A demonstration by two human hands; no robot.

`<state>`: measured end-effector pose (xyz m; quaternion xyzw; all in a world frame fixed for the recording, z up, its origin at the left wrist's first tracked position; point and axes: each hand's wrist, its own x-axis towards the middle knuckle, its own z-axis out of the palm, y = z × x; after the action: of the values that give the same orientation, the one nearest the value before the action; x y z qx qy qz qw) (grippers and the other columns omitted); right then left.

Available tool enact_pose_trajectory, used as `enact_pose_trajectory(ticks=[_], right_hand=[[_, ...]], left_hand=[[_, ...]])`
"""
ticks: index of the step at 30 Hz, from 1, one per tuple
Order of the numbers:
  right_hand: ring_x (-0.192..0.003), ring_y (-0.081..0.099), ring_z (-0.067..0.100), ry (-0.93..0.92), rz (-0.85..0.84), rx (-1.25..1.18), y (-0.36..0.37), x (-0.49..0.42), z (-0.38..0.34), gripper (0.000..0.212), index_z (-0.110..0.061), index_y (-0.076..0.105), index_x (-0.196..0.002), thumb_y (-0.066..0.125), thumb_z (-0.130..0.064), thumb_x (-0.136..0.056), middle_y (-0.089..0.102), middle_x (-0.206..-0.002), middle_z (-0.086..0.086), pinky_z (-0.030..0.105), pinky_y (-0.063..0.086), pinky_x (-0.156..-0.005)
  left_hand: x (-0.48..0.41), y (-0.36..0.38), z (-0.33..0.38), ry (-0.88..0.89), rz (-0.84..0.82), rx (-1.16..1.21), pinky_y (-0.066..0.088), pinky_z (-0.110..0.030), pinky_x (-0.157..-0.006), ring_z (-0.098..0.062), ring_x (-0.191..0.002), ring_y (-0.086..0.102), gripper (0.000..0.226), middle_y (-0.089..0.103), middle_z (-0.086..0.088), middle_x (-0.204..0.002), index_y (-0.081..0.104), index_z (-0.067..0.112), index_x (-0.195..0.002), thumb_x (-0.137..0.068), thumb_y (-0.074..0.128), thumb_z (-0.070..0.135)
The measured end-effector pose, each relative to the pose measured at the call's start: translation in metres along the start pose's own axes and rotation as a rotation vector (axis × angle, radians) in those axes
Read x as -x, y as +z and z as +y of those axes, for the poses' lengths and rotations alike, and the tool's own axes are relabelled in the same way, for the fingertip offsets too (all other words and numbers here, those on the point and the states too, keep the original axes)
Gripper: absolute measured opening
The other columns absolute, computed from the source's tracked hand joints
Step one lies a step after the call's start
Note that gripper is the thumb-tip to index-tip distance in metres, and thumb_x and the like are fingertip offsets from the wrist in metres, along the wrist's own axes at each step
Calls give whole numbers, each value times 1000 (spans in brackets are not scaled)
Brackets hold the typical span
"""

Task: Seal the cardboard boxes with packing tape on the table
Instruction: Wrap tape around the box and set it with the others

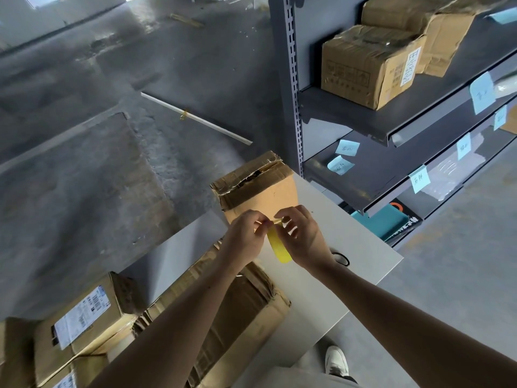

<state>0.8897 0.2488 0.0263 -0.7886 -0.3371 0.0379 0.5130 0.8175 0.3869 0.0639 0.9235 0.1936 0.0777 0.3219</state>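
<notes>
Both my hands meet above the white table (363, 247). My left hand (246, 236) and my right hand (302, 233) pinch the top of a yellow tape roll (278, 247), which hangs on edge between them. Right behind them a small cardboard box (260, 189) stands upright on the table, its torn top flaps slightly apart. A larger flattened-looking cardboard box (246, 309) lies on the table under my left forearm. Whether a tape end is pulled free is too small to tell.
A black ring-shaped thing (342, 259) lies on the table by my right wrist. Labelled boxes (84, 315) sit at the lower left. A grey shelf rack (391, 121) with boxes and blue notes stands right. A white strip (195, 119) lies on the concrete floor.
</notes>
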Motion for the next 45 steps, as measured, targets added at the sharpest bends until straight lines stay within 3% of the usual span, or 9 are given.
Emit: enact_pose_trajectory(ticks=[6, 11, 22, 27, 30, 33, 37, 42, 45], right_hand=[[-85, 57, 11, -1, 71, 21, 0, 3, -2, 19, -11, 61, -110, 64, -4, -93, 52, -104, -9, 12, 52, -70], [-81, 56, 8, 1, 33, 96, 2, 4, 0, 17, -11, 73, -108, 67, -11, -92, 51, -100, -8, 2, 44, -69], [-72, 56, 3, 46, 28, 71, 6, 2, 6, 9, -11, 76, -96, 70, -15, -91, 54, -93, -2, 7, 46, -64], [-73, 55, 7, 68, 31, 61, 10, 2, 6, 6, -7, 73, -93, 68, -9, -92, 52, -94, 0, 12, 47, -66], [-76, 54, 10, 83, 29, 64, 11, 3, 6, 8, -5, 71, -95, 64, -7, -94, 49, -96, 0, 8, 44, -66], [-79, 51, 11, 80, 28, 83, 12, 2, 5, 9, -3, 70, -97, 63, -7, -95, 46, -97, 0, 5, 44, -65], [-84, 52, 12, 92, -18, 96, 13, 3, 6, 12, -4, 68, -101, 60, -12, -98, 45, -102, 0, 7, 45, -64], [-89, 55, 15, 173, -71, 36, 18, 2, 12, 10, -12, 62, -105, 55, -18, -100, 51, -103, 3, 11, 44, -67], [-88, 58, 13, 256, -92, -41, 21, -4, 11, 4, -17, 60, -99, 56, -18, -100, 61, -99, 0, 16, 48, -67]], left_hand=[[0, 2, 3, -91, -50, -7, 43, -14, -72, -7, -95, 58, 26, 66, -2, -117, 63, 11, -117, -100, 55, 29], [1, 2, 4, -97, -64, -31, 43, -15, -73, -7, -94, 57, 28, 66, -3, -118, 62, 10, -119, -100, 54, 28], [4, 4, 3, 49, -32, -86, 46, -14, -76, -12, -98, 63, 16, 66, -2, -111, 65, 10, -107, -96, 61, 20], [5, 10, 2, 53, -12, -81, 55, -31, -81, -14, -97, 64, 18, 68, -2, -107, 65, 10, -108, -93, 66, 21], [8, 15, 3, 73, 17, -106, 49, -27, -79, -15, -100, 61, 21, 67, -2, -110, 63, 8, -112, -94, 64, 19], [10, 17, 3, 100, 29, -79, 55, -33, -88, -16, -107, 62, 34, 66, -4, -117, 58, 10, -125, -93, 66, 17], [13, 11, 3, 62, -22, -32, 54, -34, -94, -13, -114, 61, 76, 60, -3, -128, 30, 19, -153, -89, 70, 15], [12, 10, -2, 32, -72, -35, 54, -37, -97, -11, -113, 60, 57, 61, -4, -127, 47, 12, -141, -90, 70, 15], [13, 12, -3, 44, -89, -71, 50, -28, -97, -13, -116, 58, 53, 58, -4, -130, 48, 13, -140, -91, 69, 18]])
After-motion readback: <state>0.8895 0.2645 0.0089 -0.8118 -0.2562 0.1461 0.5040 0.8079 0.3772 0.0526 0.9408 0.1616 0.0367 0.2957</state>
